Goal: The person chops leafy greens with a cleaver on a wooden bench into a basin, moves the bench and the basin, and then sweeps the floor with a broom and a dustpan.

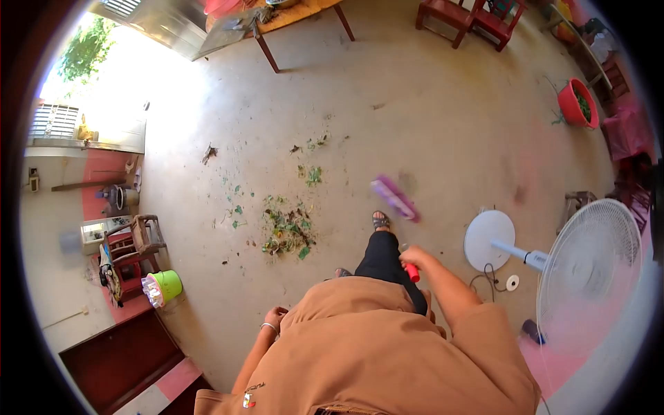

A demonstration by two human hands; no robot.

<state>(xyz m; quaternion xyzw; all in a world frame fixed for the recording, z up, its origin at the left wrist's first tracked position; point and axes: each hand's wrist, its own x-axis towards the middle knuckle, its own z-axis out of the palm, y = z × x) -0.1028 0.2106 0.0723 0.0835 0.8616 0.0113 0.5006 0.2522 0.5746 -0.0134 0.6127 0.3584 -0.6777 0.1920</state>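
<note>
**Part gathered, part scattered**

Looks only partway along; shows many of the leaves (294,227) drawn into one loose, ragged heap on the floor (360,124), left of the broom (395,198); has the heap itself uncollected, lying flat and spread at its edges; has a smaller green clump (314,176) apart, beyond the heap, plus a dark clump (209,153) farther off to the left, with fine scraps strewn around and between; mixes green pieces with brown, dry-looking ones.

Holds the broom by its red grip (413,272) in the right hand (420,259), fingers closed round it; puts the purple head ahead of the hand, low by the front foot (381,220), slanted and blurred; probably joins grip to head by a thin shaft, too faint to trace; hangs the left hand (275,317) beside the body, with nothing visible in it; cannot tell how far open.
</note>
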